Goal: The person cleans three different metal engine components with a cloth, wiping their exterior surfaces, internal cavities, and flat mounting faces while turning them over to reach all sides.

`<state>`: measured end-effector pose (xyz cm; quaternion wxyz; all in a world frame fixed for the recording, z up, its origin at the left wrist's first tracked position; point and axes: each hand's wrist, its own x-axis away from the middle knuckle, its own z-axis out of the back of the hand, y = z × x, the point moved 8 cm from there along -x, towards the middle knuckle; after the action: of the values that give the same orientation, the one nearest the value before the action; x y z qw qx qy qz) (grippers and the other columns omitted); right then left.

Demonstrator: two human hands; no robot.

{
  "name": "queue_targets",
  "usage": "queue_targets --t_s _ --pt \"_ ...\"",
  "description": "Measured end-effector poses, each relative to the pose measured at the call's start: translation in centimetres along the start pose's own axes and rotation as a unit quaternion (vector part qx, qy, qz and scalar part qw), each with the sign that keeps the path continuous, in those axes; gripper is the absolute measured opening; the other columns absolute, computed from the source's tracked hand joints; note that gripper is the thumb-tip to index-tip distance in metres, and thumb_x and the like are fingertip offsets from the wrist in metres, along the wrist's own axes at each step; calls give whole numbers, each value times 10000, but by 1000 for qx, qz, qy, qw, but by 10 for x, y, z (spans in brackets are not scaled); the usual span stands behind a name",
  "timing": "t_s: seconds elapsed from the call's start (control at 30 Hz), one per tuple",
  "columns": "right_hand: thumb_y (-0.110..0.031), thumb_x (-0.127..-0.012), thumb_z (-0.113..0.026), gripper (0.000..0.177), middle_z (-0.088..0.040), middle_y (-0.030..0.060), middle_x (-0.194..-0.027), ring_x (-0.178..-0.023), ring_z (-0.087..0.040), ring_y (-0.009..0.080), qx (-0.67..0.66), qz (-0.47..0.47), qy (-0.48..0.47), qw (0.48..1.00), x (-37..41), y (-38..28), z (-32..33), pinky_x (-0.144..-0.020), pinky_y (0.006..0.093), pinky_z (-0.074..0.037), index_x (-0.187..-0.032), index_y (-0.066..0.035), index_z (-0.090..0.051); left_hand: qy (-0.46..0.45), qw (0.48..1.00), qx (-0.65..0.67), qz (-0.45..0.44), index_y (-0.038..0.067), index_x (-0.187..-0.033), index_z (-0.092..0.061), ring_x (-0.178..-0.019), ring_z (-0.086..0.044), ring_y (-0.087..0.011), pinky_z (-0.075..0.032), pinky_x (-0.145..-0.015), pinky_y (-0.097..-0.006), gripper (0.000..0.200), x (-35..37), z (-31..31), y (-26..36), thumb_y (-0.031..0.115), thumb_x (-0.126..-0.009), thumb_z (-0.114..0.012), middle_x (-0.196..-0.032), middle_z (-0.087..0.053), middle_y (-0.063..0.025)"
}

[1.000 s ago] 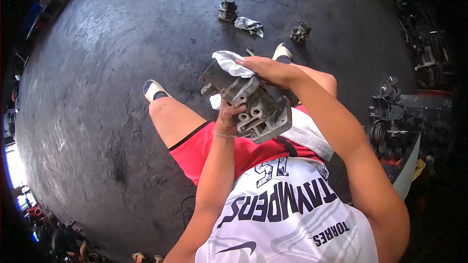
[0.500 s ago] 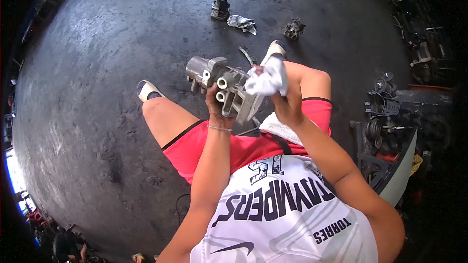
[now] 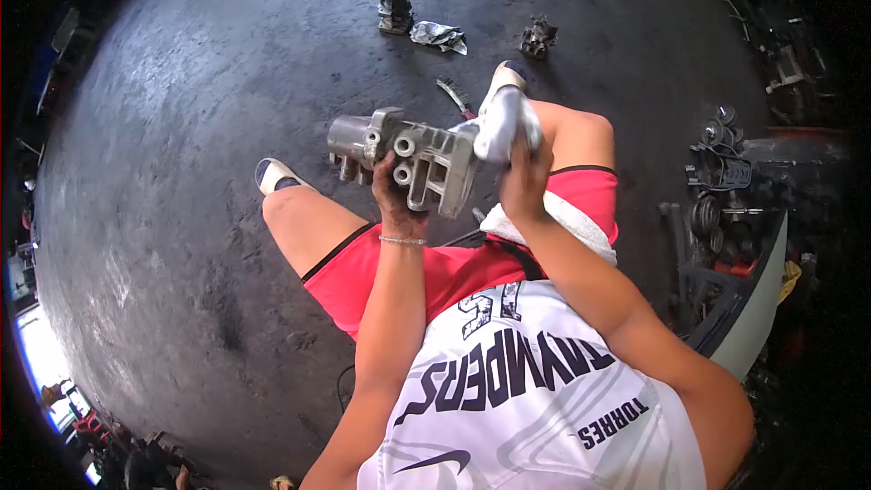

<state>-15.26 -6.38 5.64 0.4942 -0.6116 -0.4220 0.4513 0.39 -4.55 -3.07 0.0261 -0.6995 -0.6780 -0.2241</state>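
My left hand (image 3: 399, 191) is wrapped round a grey cast-metal machine part (image 3: 413, 159), holding it from below over my lap. The part has a cylindrical end pointing left, two round ports and a frame of rectangular pockets at the right. Bunched in my right hand (image 3: 526, 177) is a white rag (image 3: 504, 124), slightly smeared by motion, right at the part's right-hand end. A folded white cloth (image 3: 581, 227) lies over my right thigh.
On the dark floor ahead stand a dark metal part (image 3: 395, 9), a crumpled stained rag (image 3: 439, 36) and a small metal assembly (image 3: 539, 36). A brush (image 3: 452, 93) lies near my right foot. Several metal parts (image 3: 721, 168) crowd the right side beside a pale panel (image 3: 758, 299).
The metal part has shifted slightly left and turned in my left hand, showing more of its pocketed face. My right hand with the rag has moved up a little and the rag's shape has changed.
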Motion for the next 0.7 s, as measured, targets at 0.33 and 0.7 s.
queue_targets --t_s 0.33,0.7 --pt "-404 -942 -345 413 -561 101 -1130 -978 -568 204 -238 -155 -92 954 -9 77 -33 -838 324 -446 -1100 -53 -495 -62 998 19 6 36 -1241 -445 -1116 -503 -293 -401 -972 -417 639 -6 5 -2 404 -739 -586 -1224 -513 -151" --pt "-568 -863 -276 644 -406 112 -1356 -1233 -390 301 -615 -516 -148 578 107 90 -50 -1030 491 -284 -1311 -124 -411 -170 814 -556 -26 -38 -1246 -394 -1069 -509 -200 -401 -930 -339 963 39 -61 54 113 -413 -853 -1137 -539 -73"
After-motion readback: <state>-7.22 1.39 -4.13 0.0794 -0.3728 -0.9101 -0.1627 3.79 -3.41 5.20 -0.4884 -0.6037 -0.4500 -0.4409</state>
